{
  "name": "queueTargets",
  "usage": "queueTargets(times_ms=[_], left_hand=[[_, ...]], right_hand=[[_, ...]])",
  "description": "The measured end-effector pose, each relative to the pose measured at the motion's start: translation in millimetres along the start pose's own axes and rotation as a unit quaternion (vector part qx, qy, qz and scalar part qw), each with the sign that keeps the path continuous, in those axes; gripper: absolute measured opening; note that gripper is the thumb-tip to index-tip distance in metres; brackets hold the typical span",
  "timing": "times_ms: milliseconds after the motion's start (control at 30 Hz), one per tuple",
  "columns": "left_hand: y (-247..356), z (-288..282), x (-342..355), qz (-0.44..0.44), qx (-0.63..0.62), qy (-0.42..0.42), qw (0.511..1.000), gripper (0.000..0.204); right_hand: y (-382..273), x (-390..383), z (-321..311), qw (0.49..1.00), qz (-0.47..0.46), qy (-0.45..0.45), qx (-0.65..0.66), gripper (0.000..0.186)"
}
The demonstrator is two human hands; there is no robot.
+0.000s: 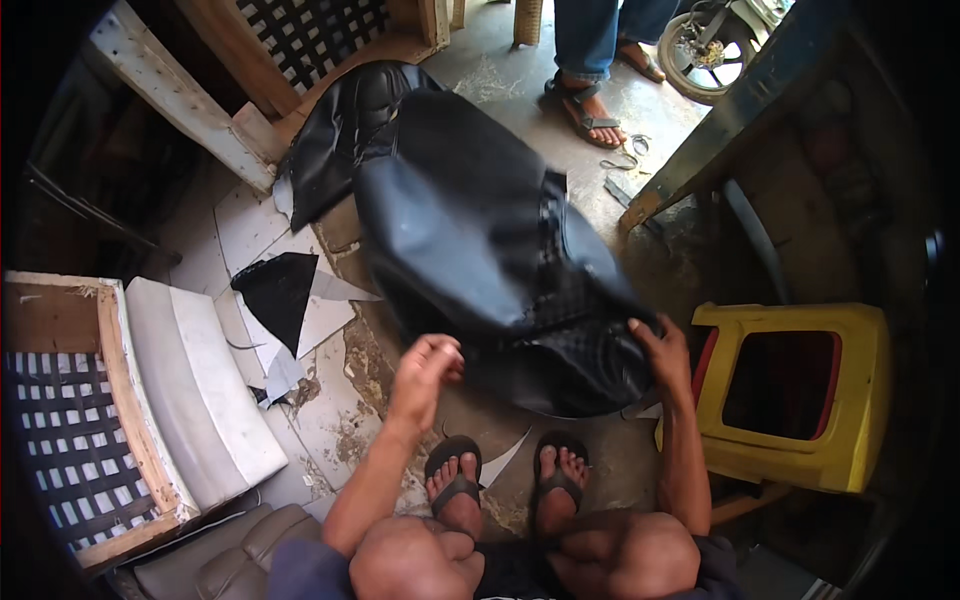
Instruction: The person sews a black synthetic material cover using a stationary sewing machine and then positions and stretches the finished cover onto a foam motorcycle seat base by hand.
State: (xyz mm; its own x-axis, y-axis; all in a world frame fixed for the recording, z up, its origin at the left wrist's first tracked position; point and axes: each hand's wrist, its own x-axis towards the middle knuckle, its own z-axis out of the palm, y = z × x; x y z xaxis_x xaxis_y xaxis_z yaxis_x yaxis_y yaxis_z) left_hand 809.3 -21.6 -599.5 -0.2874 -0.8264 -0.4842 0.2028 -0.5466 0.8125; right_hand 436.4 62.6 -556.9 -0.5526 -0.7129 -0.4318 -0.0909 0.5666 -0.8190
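A large black vinyl seat cover (450, 220), shaped like one for a motorcycle seat, stretches across the floor in front of my feet. Its surface is smooth and glossy at the far part, with a textured, creased band toward the near right end. My right hand (662, 348) grips that end at its edge, thumb on top and fingers partly hidden. Close to the cover's near left edge, my left hand (428, 375) is closed with curled fingers; whether anything small is pinched in it is hidden. Whether a seat base lies under the vinyl cannot be seen.
On the left stand a wooden frame with woven webbing (70, 420) and a white cushion (200, 385). Black and white scraps (280, 295) litter the floor. A yellow plastic stool (790, 390) lies at right. Beyond, a person's sandalled foot (592, 115) is near a wheel (708, 52).
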Motion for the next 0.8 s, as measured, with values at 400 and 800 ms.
queueTargets(times_ms=[400, 800], left_hand=[[44, -93, 260, -0.107, -0.02, 0.053, 0.993, 0.115], [94, -87, 286, 0.261, 0.152, 0.351, 0.886, 0.079]], right_hand=[[96, -68, 61, 0.887, 0.186, -0.065, 0.417, 0.047], [134, -50, -30, 0.933, 0.165, -0.064, 0.315, 0.043]])
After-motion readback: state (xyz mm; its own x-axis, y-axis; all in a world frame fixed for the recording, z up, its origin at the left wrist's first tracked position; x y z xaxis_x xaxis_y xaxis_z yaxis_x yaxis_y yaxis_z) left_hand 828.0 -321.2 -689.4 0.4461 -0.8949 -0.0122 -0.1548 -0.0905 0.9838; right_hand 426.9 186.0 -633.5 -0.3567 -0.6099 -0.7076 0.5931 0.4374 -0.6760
